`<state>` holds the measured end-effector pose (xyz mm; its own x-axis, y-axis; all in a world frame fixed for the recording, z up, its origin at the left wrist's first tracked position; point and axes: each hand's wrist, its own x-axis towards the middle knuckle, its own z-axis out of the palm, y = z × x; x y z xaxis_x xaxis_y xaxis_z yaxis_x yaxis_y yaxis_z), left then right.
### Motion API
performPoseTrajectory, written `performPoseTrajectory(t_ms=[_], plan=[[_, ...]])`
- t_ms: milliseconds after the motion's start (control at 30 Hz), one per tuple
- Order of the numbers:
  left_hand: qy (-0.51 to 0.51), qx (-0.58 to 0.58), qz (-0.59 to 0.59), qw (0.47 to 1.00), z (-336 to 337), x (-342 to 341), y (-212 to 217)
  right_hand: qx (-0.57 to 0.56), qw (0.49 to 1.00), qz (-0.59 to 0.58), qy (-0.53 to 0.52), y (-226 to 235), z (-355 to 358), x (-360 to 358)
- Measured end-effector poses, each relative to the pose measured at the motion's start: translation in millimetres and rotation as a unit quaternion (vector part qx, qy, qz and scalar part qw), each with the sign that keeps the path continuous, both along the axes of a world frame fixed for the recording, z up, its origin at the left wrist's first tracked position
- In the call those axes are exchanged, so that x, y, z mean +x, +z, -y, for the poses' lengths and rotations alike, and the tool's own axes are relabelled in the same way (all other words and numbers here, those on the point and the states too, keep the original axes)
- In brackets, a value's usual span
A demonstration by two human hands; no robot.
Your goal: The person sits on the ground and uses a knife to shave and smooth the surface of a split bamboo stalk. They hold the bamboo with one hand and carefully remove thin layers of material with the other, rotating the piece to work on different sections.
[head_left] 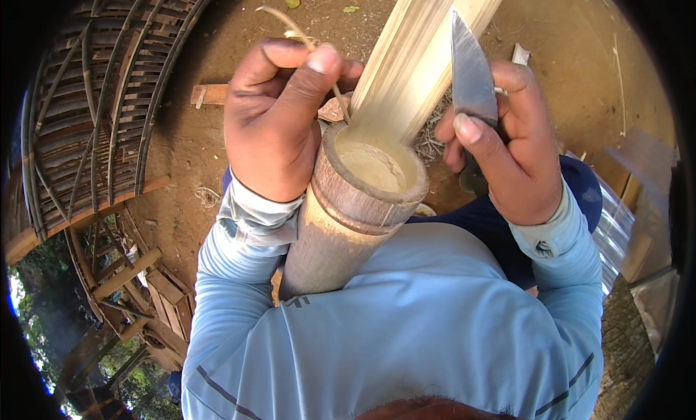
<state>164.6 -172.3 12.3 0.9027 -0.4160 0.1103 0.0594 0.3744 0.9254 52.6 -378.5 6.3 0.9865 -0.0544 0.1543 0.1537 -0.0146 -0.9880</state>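
My left hand (pixel 272 123) pinches a thin, curved tan strip (pixel 279 15) between thumb and fingers. One end of the strip sticks up past the fingertips; the other hangs toward a thick bamboo piece (pixel 337 239). This bamboo leans against my shirt, its round end showing a pale inner wall at the joint. From that end a long, pale split half (pixel 413 61) runs away from me. My left wrist rests by the bamboo's side. To the right of it, my right hand (pixel 518 148) grips a knife (pixel 471 72), blade pointing up and away.
Brown dirt ground (pixel 580 72) lies beyond my hands, with a flat wood scrap (pixel 210 95) and shavings (pixel 433 134) on it. A slatted bamboo structure (pixel 94 94) curves along the left. Wooden frames (pixel 123 275) stand below it. Clear plastic sheeting (pixel 616 224) is at the right.
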Motion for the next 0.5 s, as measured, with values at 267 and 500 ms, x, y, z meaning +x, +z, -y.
performPoseTrajectory(t_ms=[267,500], plan=[[0.009,-0.075,-0.015,0.997,0,-6,-7,-0.176,0.979,0.006,0.101,10,4,-6],[-0.040,0.012,0.105,0.994,-1,-2,3,-0.215,0.960,0.027,0.175,21,10,-14]])
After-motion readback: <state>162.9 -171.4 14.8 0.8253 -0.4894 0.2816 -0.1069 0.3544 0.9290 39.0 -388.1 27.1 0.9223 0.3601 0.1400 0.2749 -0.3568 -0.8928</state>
